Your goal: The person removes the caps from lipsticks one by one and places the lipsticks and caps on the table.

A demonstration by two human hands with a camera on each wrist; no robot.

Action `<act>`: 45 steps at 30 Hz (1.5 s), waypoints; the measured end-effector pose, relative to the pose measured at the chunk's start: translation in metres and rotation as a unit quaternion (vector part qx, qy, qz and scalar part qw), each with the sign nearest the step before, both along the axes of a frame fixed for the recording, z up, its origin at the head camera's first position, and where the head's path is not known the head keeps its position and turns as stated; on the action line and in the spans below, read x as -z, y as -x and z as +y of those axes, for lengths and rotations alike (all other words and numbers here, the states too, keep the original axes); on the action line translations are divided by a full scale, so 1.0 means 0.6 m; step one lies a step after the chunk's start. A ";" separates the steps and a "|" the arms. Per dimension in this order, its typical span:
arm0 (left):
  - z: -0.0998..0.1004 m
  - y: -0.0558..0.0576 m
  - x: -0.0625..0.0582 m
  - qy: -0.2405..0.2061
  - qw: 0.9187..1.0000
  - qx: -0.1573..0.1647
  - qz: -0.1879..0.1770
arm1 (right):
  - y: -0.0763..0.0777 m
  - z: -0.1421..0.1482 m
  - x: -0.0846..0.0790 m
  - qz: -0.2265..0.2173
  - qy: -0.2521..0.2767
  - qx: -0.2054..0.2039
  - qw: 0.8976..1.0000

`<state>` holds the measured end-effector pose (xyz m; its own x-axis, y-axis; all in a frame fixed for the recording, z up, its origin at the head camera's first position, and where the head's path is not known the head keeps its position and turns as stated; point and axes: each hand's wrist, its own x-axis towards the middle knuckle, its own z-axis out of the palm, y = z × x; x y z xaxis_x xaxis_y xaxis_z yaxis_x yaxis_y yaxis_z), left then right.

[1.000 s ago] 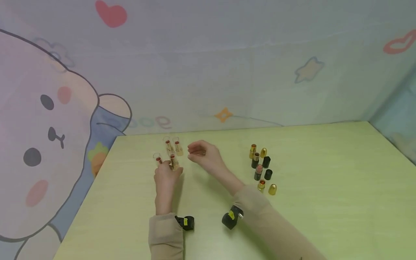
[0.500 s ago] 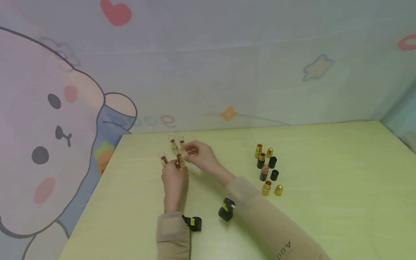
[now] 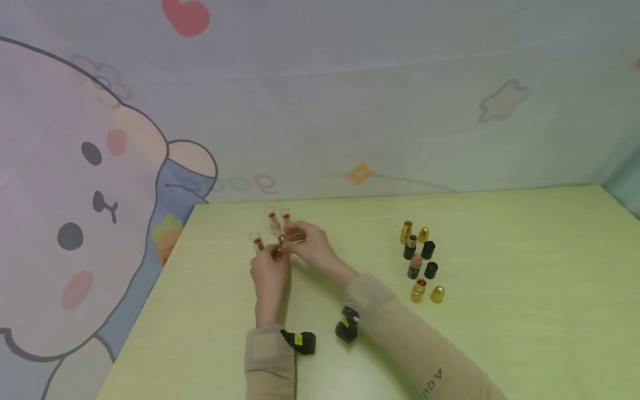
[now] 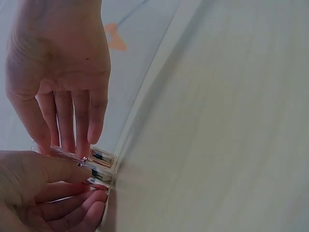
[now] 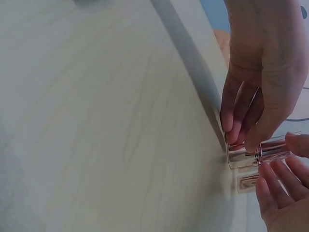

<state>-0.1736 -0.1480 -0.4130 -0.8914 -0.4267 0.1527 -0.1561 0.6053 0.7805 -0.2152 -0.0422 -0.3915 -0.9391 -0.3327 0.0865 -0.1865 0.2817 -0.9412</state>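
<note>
In the head view my left hand grips the base of a lipstick that stands upright with a transparent cap. My right hand reaches in from the right, its thumb and fingers pinching the clear cap. The right wrist view shows the left thumb and fingers at the squarish base, low by the table. Close around the hands stand more clear-capped lipsticks: two behind, and one at the left, partly covered by the left hand.
To the right stands a column of uncapped lipsticks, gold, black, pink-tipped and gold. Their gold and black caps stand beside them. A printed cloth backdrop rises behind the pale table.
My right hand has moved left from beside the lipsticks and taken hold of the clear cap. The left hand keeps its grip on the base. The head view has shifted slightly.
</note>
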 end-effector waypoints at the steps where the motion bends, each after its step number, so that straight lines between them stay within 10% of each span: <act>1: 0.000 0.001 0.001 -0.001 1.000 0.000 0.004 | 0.000 -0.001 0.000 0.002 0.004 -0.001 1.000; 33: 0.007 0.006 0.019 0.011 0.998 -0.021 0.054 | -0.007 -0.004 0.003 0.008 -0.001 0.033 0.999; 45: 0.016 0.006 0.005 0.004 1.000 -0.019 0.008 | -0.011 0.006 0.000 0.026 0.022 0.051 0.998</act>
<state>-0.1774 -0.1386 -0.4159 -0.8714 -0.4596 0.1713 -0.1667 0.6060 0.7778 -0.2084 -0.0385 -0.3913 -0.9617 -0.2299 0.1491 -0.2085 0.2612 -0.9425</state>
